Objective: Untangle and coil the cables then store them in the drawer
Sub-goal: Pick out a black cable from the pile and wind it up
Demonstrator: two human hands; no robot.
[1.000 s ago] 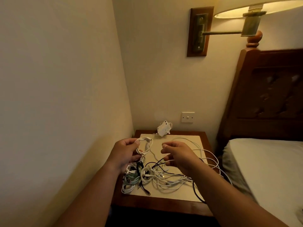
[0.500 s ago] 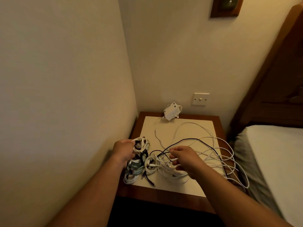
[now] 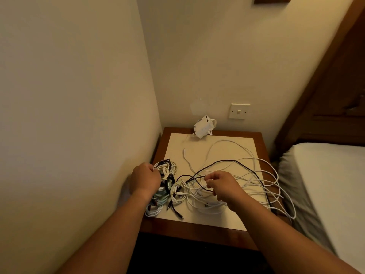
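Observation:
A tangle of white and black cables (image 3: 233, 175) spreads over the nightstand (image 3: 197, 224). At its left edge lies a pile of coiled white, pale blue and black cables (image 3: 160, 196). My left hand (image 3: 146, 179) grips a small white coil (image 3: 166, 168) on top of that pile. My right hand (image 3: 223, 185) pinches strands of the loose tangle near the middle, with a black cable (image 3: 233, 161) looping out from it. Long white loops hang over the nightstand's right edge. The drawer is not in view.
A white plug adapter (image 3: 203, 126) hangs at the back wall, its thin lead lying on the top. A wall switch (image 3: 239, 111) sits to its right. The wall closes in on the left; a bed (image 3: 325, 178) and wooden headboard stand on the right.
The view has tilted down and closer. Both hands have lowered toward the nightstand; the left one has brought its coil down onto the pile, and the right one now pinches into the tangle.

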